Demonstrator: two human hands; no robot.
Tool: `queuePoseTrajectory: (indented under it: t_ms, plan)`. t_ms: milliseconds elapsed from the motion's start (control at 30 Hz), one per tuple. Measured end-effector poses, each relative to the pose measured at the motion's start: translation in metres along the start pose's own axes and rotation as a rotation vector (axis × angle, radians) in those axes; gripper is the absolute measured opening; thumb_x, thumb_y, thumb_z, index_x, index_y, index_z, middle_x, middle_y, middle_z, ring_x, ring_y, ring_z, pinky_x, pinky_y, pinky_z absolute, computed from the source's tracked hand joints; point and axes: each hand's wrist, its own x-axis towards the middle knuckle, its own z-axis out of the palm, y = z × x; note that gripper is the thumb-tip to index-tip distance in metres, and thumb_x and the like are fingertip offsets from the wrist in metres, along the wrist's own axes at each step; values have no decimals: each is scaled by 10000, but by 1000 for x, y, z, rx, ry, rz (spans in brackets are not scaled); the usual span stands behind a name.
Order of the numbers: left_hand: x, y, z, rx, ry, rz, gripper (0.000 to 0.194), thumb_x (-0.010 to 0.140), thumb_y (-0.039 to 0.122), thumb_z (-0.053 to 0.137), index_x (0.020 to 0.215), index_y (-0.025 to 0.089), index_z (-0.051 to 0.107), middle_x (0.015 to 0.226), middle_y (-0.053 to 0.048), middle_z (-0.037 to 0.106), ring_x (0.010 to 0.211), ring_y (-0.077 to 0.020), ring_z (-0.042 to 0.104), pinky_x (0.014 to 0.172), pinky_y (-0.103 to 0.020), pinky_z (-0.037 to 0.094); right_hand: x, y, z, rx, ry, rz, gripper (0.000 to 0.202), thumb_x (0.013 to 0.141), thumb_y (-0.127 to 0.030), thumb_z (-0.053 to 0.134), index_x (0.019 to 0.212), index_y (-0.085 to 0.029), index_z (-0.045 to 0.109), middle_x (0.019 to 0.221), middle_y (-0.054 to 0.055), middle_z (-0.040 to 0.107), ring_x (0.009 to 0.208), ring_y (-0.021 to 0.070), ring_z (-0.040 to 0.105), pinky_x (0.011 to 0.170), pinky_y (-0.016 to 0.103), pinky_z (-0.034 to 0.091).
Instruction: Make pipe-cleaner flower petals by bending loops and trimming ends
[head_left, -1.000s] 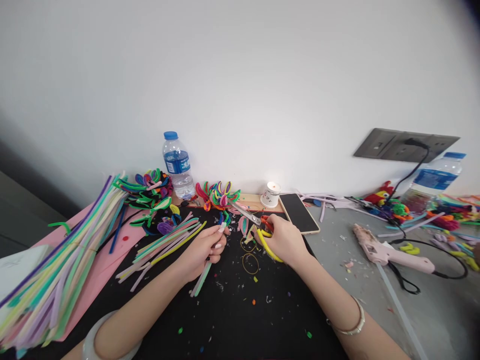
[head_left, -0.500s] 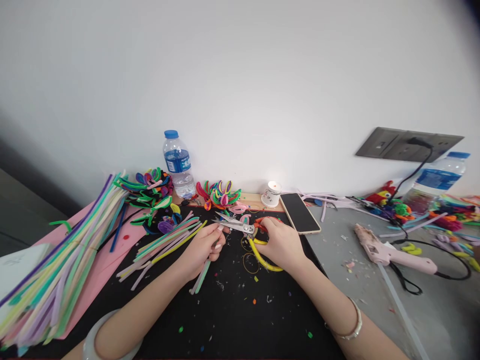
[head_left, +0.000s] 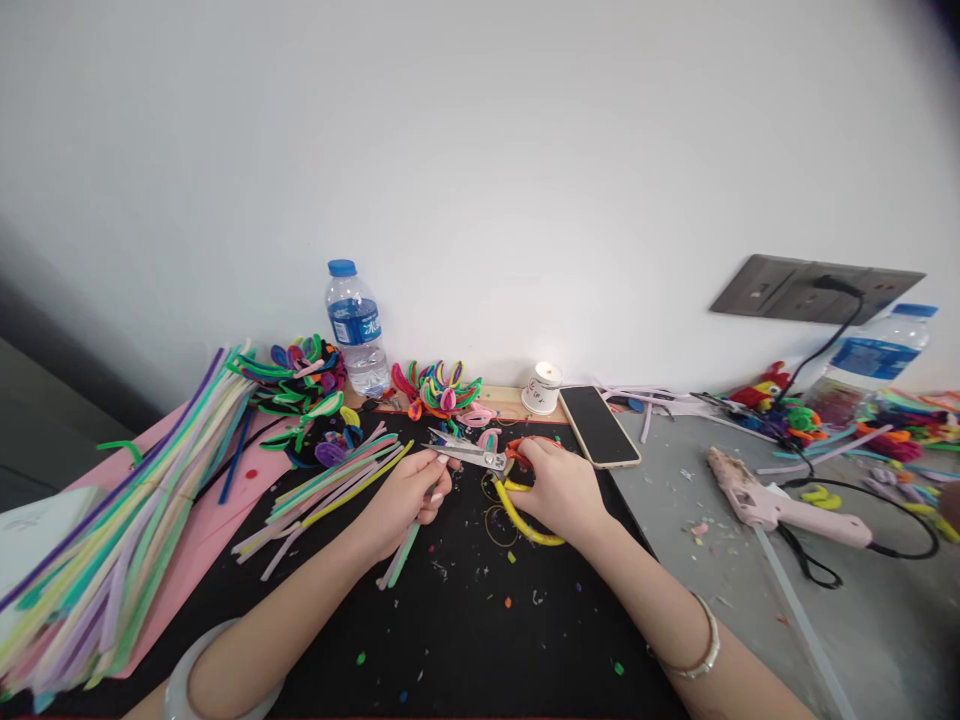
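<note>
My right hand (head_left: 564, 487) is wrapped round the scissors (head_left: 480, 456), which have one red and one yellow handle. Their blades point left and stand slightly apart, with the tips at the fingers of my left hand (head_left: 411, 492). That hand is closed on a few pipe cleaners (head_left: 399, 562), whose pale green and lilac ends stick out below it. Whatever lies at the pinched fingertips is too small to make out. Left of this hand lies a small bunch of pastel pipe cleaners (head_left: 322, 495) on the black mat (head_left: 457, 650).
A large pipe cleaner bundle (head_left: 142, 530) lies on the left. At the back stand a water bottle (head_left: 355, 330), colourful pipe cleaner shapes (head_left: 439, 388) and a paper cup (head_left: 542, 388). A phone (head_left: 600, 428) and a pink glue gun (head_left: 787, 505) are on the right. Scraps dot the mat.
The scissor blades have drawn closer together, and my right hand has tightened slightly on the handles. My left hand stays in nearly the same place.
</note>
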Motion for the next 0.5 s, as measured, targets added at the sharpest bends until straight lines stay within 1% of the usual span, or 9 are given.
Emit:
queuePoseTrajectory:
  t_ms: [133, 367, 500]
  plan:
    - [-1, 0, 0, 11, -3, -11, 208, 823, 355, 484, 796, 149, 509, 500, 73, 359, 390, -26, 166, 378, -156, 91, 0, 1, 1, 4, 8, -7, 255, 672, -371, 612, 889, -239, 594, 833, 1, 652, 720, 162, 609, 541, 243, 321]
    - [1, -2, -2, 17, -12, 8, 218, 812, 369, 497, 807, 153, 522, 501, 71, 355, 393, -32, 171, 369, -155, 92, 1, 1, 0, -27, 12, -44, 182, 672, -347, 603, 803, -221, 597, 765, -1, 634, 699, 156, 593, 555, 245, 316]
    - [0, -2, -1, 25, -2, -17, 207, 811, 354, 493, 801, 148, 521, 499, 74, 354, 390, -28, 165, 369, -154, 86, 1, 2, -1, -44, 9, -56, 171, 653, -324, 605, 782, -214, 581, 759, -2, 633, 682, 154, 587, 544, 246, 303]
